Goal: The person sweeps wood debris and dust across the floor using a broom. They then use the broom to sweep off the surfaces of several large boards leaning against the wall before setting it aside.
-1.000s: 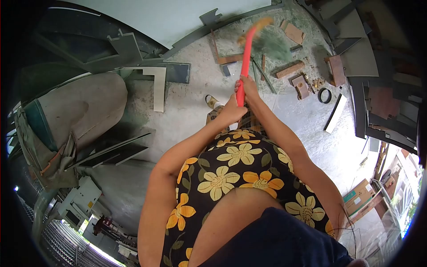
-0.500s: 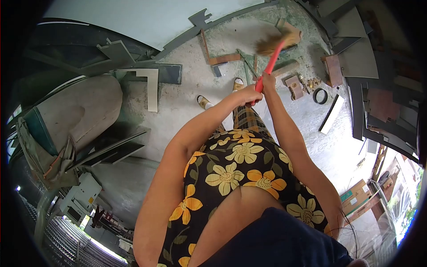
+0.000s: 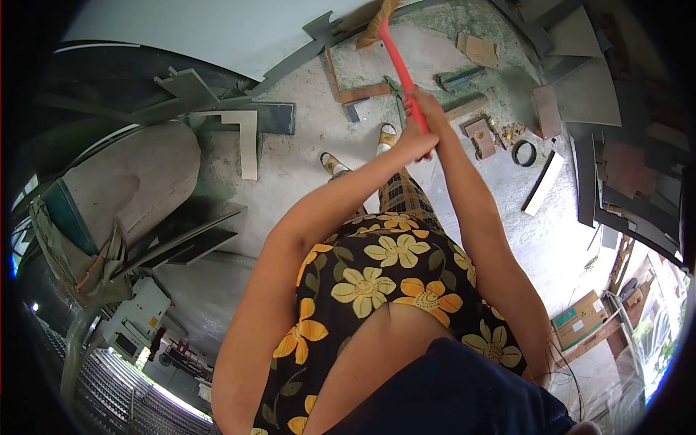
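A broom with a red handle (image 3: 399, 61) stretches away from me over the concrete floor, and its tan bristles (image 3: 375, 27) are beside the pale panel at the top. My left hand (image 3: 416, 139) is wrapped round the lower end of the handle. Just above it, my right hand (image 3: 428, 106) grips the same handle, and the two hands overlap. Dark and brown offcuts (image 3: 366, 93) lie on the floor to the left of the handle.
A black ring (image 3: 524, 153), brown blocks (image 3: 481, 139), small debris (image 3: 512, 133) and a white strip (image 3: 543, 184) lie at the right. An L-shaped board (image 3: 249, 145) is at the left. Dark panels (image 3: 586, 90) lean along the right side.
The broom head has swung left and away, from the brown pieces to beside the pale panel. Both hands have shifted slightly, still round the handle. A dark strip at the upper right now shows.
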Available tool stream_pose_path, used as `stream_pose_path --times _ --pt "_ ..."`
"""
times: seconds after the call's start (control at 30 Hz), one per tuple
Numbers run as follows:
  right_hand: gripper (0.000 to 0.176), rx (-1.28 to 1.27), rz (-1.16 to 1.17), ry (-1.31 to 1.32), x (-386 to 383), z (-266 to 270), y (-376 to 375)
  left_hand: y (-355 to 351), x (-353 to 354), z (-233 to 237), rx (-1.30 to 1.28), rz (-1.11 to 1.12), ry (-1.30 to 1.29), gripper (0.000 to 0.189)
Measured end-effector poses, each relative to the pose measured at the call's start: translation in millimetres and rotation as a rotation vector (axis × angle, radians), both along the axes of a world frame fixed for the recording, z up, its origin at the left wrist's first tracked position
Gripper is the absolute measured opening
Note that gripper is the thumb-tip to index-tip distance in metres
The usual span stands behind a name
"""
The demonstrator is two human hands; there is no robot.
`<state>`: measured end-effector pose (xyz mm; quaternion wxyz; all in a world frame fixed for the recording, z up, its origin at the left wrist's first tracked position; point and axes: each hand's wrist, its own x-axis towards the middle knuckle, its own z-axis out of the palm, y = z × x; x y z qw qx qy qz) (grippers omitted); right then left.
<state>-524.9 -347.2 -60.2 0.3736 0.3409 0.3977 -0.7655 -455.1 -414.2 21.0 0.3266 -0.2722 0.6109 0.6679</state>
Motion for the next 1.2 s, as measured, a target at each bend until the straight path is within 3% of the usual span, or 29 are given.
stream_pose_path --times 0.1,0.2,0.33,0.5,0.6,0.7,0.77,0.9,1.07,1.2 --pt "0.010 0.023 -0.087 -0.133 -20 -41 19 -2 -48 7 -0.029 -0.219 -0.301 0.050" --pt "0.011 0.265 -0.158 -0.069 -14 -52 21 -23 -43 -37 0.190 -0.413 -0.166 0.049" --pt "0.012 0.435 -0.204 0.151 27 -30 -1 -52 2 4 0.084 -0.359 0.046 0.046" --pt "0.013 0.265 -0.020 0.157 65 26 -26 -42 73 30 -0.085 -0.121 0.126 0.046" --pt "0.015 0.092 0.140 0.078 74 36 -29 -28 85 48 -0.007 0.046 -0.058 0.044" --pt "0.012 0.040 0.211 -0.018 84 20 -26 -24 74 55 0.018 0.037 -0.238 0.035" --pt "0.011 0.076 0.198 -0.085 95 2 -17 -32 78 30 0.188 -0.048 -0.289 0.032" --pt "0.009 0.331 -0.010 -0.088 128 4 -18 -65 92 19 0.474 -0.299 -0.240 0.028" --pt "0.016 0.417 -0.163 0.123 151 30 -26 -84 120 59 0.387 -0.252 -0.068 0.039" --pt "0.015 0.336 -0.088 0.154 168 44 -35 -82 158 67 0.339 -0.141 0.002 0.041"
